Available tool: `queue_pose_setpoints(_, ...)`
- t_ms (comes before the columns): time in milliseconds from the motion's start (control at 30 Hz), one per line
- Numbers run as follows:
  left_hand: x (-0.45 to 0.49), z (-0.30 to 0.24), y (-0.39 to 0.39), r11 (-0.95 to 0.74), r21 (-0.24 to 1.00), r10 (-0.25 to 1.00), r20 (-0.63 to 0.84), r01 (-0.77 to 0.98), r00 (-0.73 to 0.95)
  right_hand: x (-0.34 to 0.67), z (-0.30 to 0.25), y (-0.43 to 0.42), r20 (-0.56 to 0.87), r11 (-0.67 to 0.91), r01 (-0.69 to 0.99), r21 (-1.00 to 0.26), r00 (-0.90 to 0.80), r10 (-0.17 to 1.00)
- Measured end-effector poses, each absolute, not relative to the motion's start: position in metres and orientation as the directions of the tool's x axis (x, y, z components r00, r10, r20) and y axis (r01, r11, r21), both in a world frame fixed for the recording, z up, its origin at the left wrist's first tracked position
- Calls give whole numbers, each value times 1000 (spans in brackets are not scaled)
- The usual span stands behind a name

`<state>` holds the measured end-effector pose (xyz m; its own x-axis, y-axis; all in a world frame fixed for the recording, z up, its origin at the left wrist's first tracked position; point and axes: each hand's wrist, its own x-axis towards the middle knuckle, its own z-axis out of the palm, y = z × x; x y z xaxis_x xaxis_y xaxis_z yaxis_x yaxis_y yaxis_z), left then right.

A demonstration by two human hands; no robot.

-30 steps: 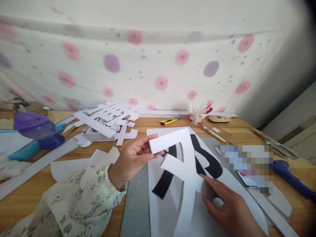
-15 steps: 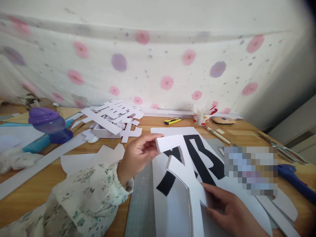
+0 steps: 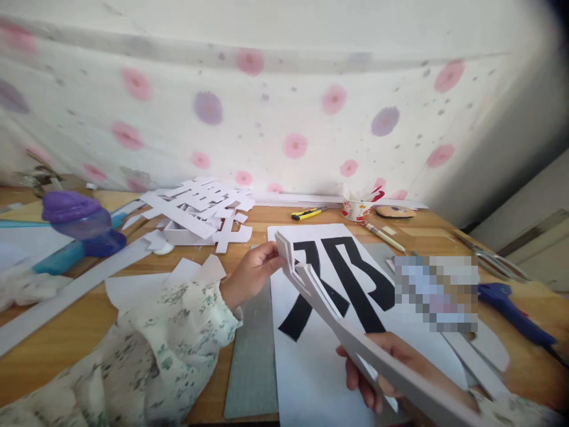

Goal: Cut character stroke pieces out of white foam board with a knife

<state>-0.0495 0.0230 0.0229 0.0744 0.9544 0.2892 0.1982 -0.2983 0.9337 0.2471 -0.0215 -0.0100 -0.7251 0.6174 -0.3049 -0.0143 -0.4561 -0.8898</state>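
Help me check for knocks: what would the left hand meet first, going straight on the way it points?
The left hand would first meet the white cutout, which it holds. Beyond, the line seems to run above the printed sheet toward the cup, though depth is unclear.

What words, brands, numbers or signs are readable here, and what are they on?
"邓", as it appears: large black character on the white sheet, partly hidden by the white piece in the hands.
Too small or blurred to read: any lettering on the paper cup or pen.
Pixelated patch: nothing legible.
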Motion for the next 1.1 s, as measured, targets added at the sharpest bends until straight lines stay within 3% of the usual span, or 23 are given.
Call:
queue_pose_setpoints(167, -51, 16, 26, -227, 951, 974, 227, 210, 23, 245, -10, -16, -268, -484, -112, -868, -714, 647)
queue_pose_setpoints(467, -38, 25, 16, -30, 991, 998, 35, 133, -42, 230, -3, -18, -381, -421, 57, -905, -547, 745)
queue_pose_setpoints(667, -42, 26, 12, 218, 975, 958, -208, -32, 196, 232, -4, -15, -374, -430, 40, -902, -570, 731)
queue_pose_setpoints(800, -47, 27, 12, 319, 943, 882, -262, -89, 393, 235, -5, -14, -345, -411, 23, -911, -586, 733)
queue_pose_setpoints(1100, -48, 25, 17, 324, 918, 894, -219, -227, 392, 242, -8, -12, -292, -381, -11, -924, -623, 726)
